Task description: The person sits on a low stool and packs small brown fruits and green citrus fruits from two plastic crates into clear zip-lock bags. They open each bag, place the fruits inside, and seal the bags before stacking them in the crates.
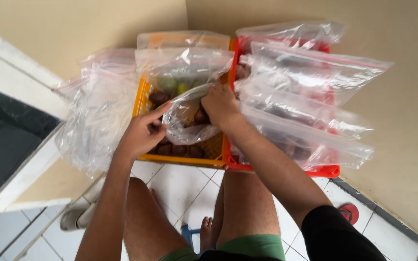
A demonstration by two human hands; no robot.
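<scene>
My left hand (143, 131) grips the near edge of a clear plastic zip bag (185, 126) over an orange crate (182, 159). My right hand (220, 104) reaches into the mouth of that same bag, where dark round fruits (200, 116) show through the plastic. More dark fruits (176, 150) lie along the crate's near side, and a few green ones (170, 85) sit farther back under another clear bag (184, 63).
A red crate (327, 170) at the right holds several filled clear zip bags (310, 72). A heap of clear bags (97, 111) lies left of the orange crate. A white frame (20, 96) stands at the left. White tiled floor, my bare legs and sandals are below.
</scene>
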